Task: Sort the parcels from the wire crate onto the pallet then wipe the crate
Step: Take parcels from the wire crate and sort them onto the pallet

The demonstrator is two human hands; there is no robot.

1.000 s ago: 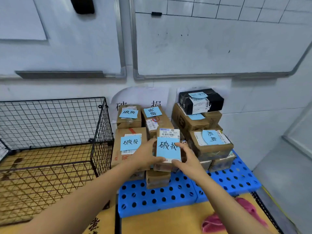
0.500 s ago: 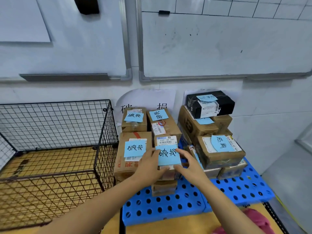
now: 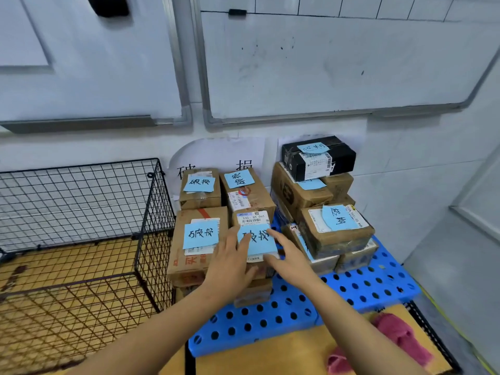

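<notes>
Wire crate (image 3: 81, 239) at frame left. Blue pallet (image 3: 297, 318) lower centre, stacked with parcels (image 3: 335, 234). Centre frame, labelled parcel (image 3: 258, 240) atop the front stack. Left hand (image 3: 230, 263) flat on it, fingers straight. Right hand (image 3: 290, 259) spread along its right edge, gripping or merely touching, hard to tell.

Shipping label (image 3: 253, 218) on front parcel (image 3: 259, 270) is showing "530 05 065"; its blue note (image 3: 257, 239) is reading "破损"; right parcel (image 3: 338, 240), note (image 3: 339, 217) is reading "超期"; wall sheet (image 3: 216, 158) is bearing "破损".

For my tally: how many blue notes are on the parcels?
7 notes. Left stack: back-left, back-middle, front-left, front-middle. Right stack: top, just below, front. Others may be hidden.
</notes>
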